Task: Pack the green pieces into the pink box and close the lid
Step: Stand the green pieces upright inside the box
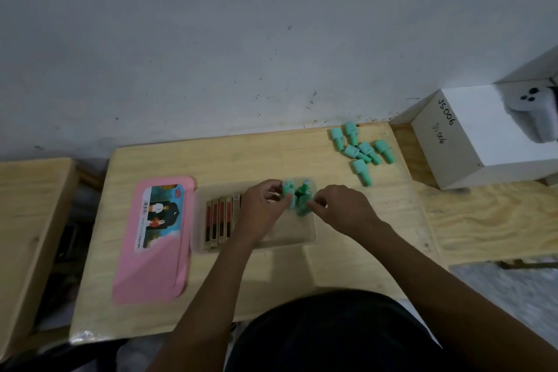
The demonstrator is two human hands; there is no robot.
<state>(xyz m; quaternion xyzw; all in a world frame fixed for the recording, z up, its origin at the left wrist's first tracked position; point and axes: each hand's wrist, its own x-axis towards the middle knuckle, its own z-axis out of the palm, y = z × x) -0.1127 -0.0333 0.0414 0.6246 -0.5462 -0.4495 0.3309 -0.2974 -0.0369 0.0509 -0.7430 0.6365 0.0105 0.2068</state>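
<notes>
You are mid-packing: the pink lid (157, 266) lies flat on the table (271, 287) just left of the open box (290, 240), so closing comes last. Red-and-brown sticks (220, 220) fill the box's left part. Over its far end, your left hand (265, 208) curls its fingers round one green piece (288, 190), and your right hand (341, 208) pinches a second green piece (303, 208) beside it (blur hides the finer grip). Farther off, six loose green pieces (360, 149) lie near the table's far right corner. Next, I judge, you seat the held two snugly, then reach out for those.
</notes>
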